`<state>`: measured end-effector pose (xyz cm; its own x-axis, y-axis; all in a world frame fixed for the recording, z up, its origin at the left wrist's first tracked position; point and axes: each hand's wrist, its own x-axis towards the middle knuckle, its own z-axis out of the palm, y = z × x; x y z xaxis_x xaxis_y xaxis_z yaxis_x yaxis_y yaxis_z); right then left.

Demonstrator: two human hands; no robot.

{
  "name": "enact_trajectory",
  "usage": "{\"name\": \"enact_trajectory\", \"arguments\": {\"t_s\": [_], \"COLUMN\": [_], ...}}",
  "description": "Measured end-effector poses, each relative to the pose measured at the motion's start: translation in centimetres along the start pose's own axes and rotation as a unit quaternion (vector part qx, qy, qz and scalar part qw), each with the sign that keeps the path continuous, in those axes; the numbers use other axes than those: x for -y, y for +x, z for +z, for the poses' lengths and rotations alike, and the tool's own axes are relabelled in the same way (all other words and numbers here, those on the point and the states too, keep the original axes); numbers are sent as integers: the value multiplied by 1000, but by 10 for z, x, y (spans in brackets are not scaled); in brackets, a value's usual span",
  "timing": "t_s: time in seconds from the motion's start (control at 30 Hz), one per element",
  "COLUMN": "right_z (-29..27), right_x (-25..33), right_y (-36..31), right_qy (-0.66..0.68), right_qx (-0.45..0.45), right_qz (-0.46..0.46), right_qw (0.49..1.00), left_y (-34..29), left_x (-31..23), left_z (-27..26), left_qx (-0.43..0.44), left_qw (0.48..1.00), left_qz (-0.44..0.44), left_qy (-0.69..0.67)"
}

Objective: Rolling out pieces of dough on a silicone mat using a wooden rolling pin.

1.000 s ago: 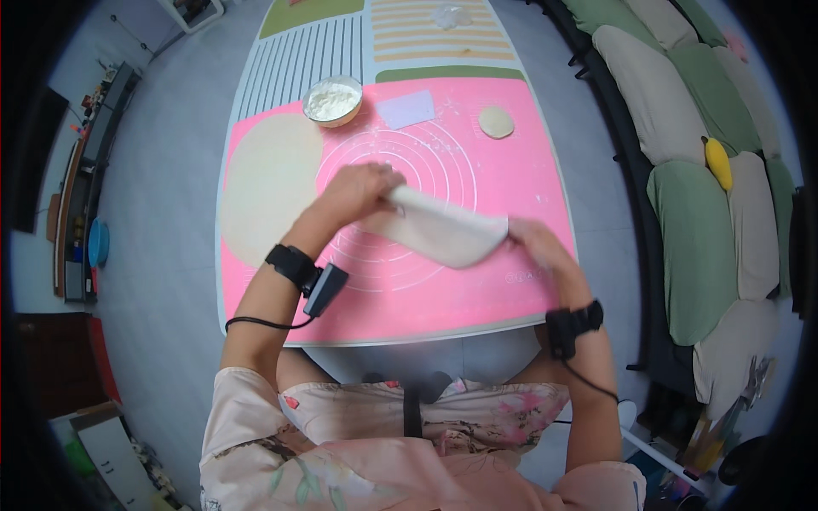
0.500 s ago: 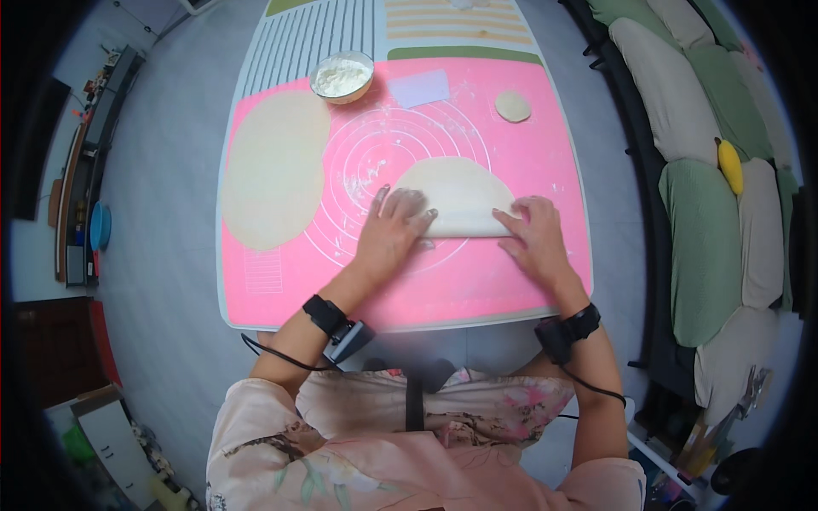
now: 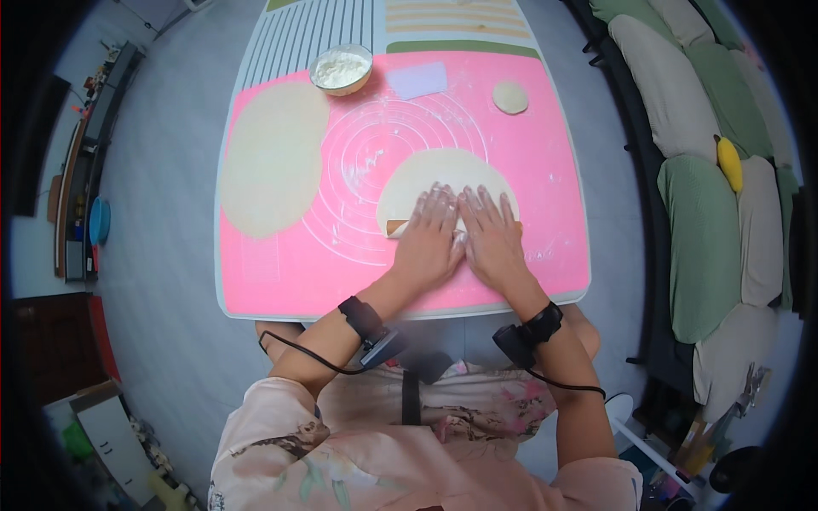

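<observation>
Side by side, my left hand (image 3: 431, 232) and my right hand (image 3: 492, 234) lie flat with fingers stretched forward, dusted with flour. Both press on a wooden rolling pin (image 3: 396, 228), whose ends show at either side. The near edge of a rolled-out dough sheet (image 3: 446, 167) wraps around the pin; its far part lies flat on the pink mat. How far the dough goes round the pin is hidden under my hands.
A large dough sheet (image 3: 274, 162) covers the left of the pink mat (image 3: 354, 289). Behind stand a glass bowl of flour (image 3: 341, 70), a pale scraper card (image 3: 417, 81) and a small dough disc (image 3: 511, 97). A sofa (image 3: 703, 247) runs along the right.
My hands have come together from the dough's two sides and now lie flat over its middle. The rolling pin's ends now show. My fingers have gone from bent to stretched out.
</observation>
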<state>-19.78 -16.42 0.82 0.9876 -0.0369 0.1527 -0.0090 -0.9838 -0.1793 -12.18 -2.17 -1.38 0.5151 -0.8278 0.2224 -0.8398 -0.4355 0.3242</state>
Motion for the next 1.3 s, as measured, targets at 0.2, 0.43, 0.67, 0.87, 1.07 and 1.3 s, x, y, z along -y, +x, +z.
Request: {"name": "enact_trajectory", "arguments": {"t_s": [0.2,0.43,0.67,0.87,1.07,1.3], "right_z": [26,22,15,22,22,34], "right_x": [23,-24,-1,-16,22,-44], "right_y": [-46,50,-2,48,-21,131], "right_qy": [105,-1,42,12,147,-2], "right_qx": [-35,-18,10,-32,2,-82], "right_qz": [26,54,50,17,27,24], "right_qw": [993,998,998,999,989,996], "left_y": [-52,47,-20,43,-12,102], "left_x": [-34,38,-2,31,-1,85], "left_z": [-16,5,0,-5,-12,-5], "left_qx": [58,-18,8,41,53,-31], "left_qw": [993,998,995,997,993,996], "left_qz": [-17,-63,-94,-29,-70,-69], "left_qy": [-101,-10,-29,-66,-78,49]}}
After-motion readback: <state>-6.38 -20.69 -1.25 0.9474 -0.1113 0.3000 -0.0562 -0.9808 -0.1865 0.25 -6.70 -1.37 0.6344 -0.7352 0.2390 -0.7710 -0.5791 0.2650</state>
